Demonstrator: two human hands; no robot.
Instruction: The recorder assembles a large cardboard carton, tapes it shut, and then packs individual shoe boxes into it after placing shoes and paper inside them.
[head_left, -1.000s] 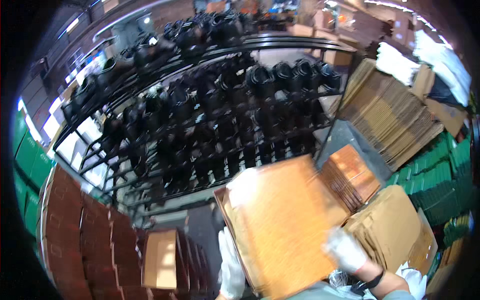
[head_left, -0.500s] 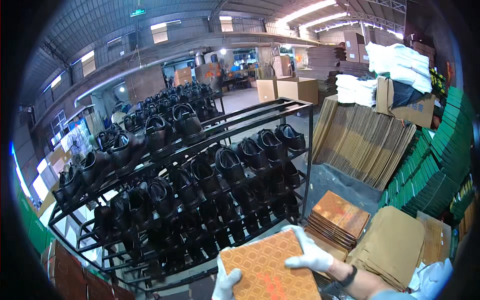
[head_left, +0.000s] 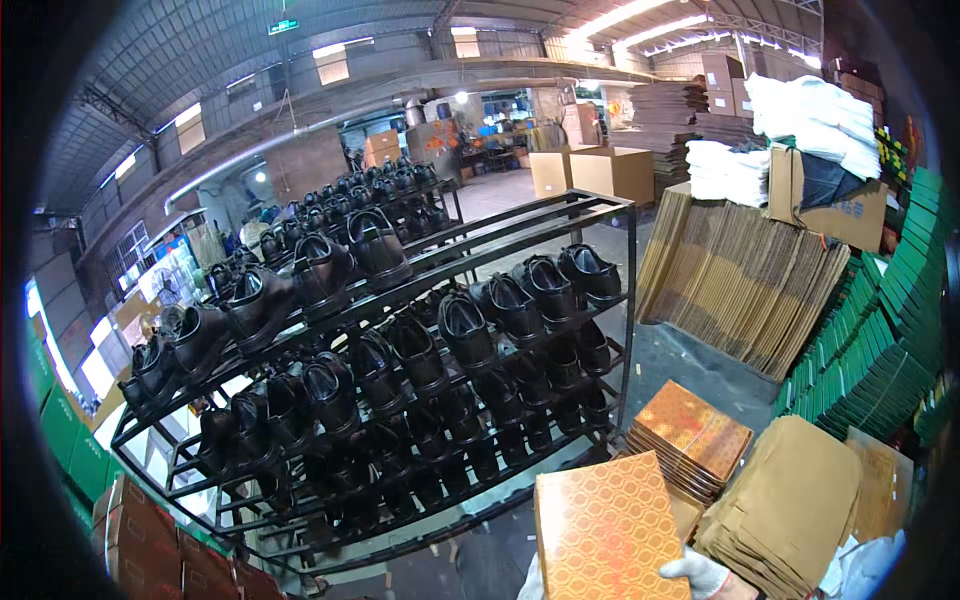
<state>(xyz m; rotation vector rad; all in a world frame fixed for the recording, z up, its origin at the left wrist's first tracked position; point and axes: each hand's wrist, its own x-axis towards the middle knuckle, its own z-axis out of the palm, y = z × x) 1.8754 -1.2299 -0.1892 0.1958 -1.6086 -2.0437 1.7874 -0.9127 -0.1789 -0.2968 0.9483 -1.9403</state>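
Observation:
An orange patterned flat box with red markings on its face is held up at the lower edge of the view, its front toward me. My right hand, in a white glove, closes on its lower right edge with the thumb on the face. At the lower left edge of the box, a sliver of my gloved left hand shows; most of it is behind the box or cut off by the frame. Just beyond lies a stack of similar orange flat boxes.
A black metal rack with rows of black shoes fills the middle and left. Brown paper sheets lie at right, below bundled flat cartons and green boxes. Dark red boxes stand at lower left.
Both hands have moved right and lower with the box, which is turned more upright. My right hand has gone from the far right corner to the lower right edge. The view has shifted slightly.

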